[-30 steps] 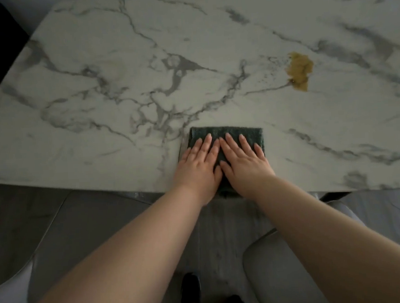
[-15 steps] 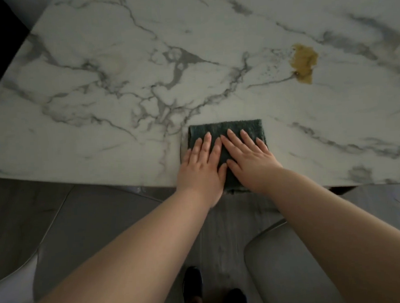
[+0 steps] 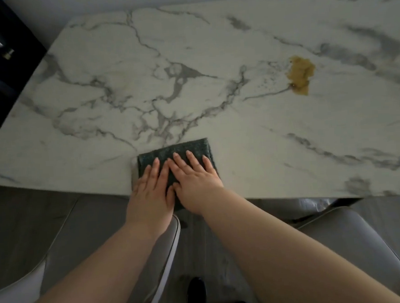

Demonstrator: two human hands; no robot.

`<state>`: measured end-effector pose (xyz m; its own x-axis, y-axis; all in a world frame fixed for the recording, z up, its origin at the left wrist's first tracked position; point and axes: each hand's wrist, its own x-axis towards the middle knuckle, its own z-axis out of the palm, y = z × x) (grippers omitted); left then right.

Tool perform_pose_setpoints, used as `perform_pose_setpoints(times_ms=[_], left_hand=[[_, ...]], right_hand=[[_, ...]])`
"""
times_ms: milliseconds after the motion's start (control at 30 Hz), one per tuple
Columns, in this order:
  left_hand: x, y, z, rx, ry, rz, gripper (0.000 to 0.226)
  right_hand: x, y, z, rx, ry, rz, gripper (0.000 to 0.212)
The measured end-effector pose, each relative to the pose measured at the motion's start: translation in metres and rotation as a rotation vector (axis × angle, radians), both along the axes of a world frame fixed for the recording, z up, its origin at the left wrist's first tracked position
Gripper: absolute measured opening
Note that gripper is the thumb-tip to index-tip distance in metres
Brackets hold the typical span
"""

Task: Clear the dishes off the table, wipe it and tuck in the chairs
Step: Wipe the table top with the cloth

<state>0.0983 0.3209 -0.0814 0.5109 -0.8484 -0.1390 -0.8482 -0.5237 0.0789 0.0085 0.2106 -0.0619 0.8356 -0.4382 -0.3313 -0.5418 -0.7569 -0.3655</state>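
Slid left along the worktop's near edge, the cloth lies pressed under the flat, straight-fingered left hand and right hand, so wiping proceeds while the stain waits well apart rightward.

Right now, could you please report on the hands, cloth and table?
Left hand and right hand flat, side by side, pressing the dark green cloth. Cloth at near edge of marble table. Yellowish stain ahead to the right, not yet wiped.
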Motion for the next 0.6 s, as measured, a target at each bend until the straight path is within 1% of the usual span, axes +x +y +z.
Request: perform_pose_setpoints(times_ms=[100, 200, 300, 367, 433, 500, 533, 600], left_hand=[[-0.015, -0.023, 0.006, 0.034, 0.059, -0.007, 0.077], [-0.043, -0.068, 0.005, 0.009, 0.087, -0.127, 0.064], [-0.085, -0.115, 0.005, 0.004, 0.164, -0.223, 0.06], [-0.1, -0.127, 0.004, 0.011, 0.192, -0.267, 0.06], [-0.093, -0.126, 0.001, 0.006, 0.179, -0.304, 0.059], [-0.071, -0.115, -0.001, -0.004, 0.158, -0.311, 0.059], [-0.054, -0.106, -0.002, -0.011, 0.139, -0.286, 0.062], [-0.02, -0.089, 0.0, -0.02, 0.098, -0.234, 0.077]], right_hand=[[-0.02, -0.012, -0.004, -0.016, -0.03, -0.071, 0.059], [-0.064, -0.042, -0.007, -0.057, -0.019, -0.206, 0.061], [-0.115, -0.073, -0.004, -0.095, 0.067, -0.33, 0.061], [-0.13, -0.079, -0.002, -0.095, 0.111, -0.38, 0.06], [-0.123, -0.075, -0.001, -0.09, 0.12, -0.422, 0.06], [-0.099, -0.066, 0.0, -0.099, 0.099, -0.438, 0.061], [-0.079, -0.061, -0.001, -0.108, 0.075, -0.419, 0.061], [-0.042, -0.051, -0.002, -0.112, 0.024, -0.368, 0.061]])
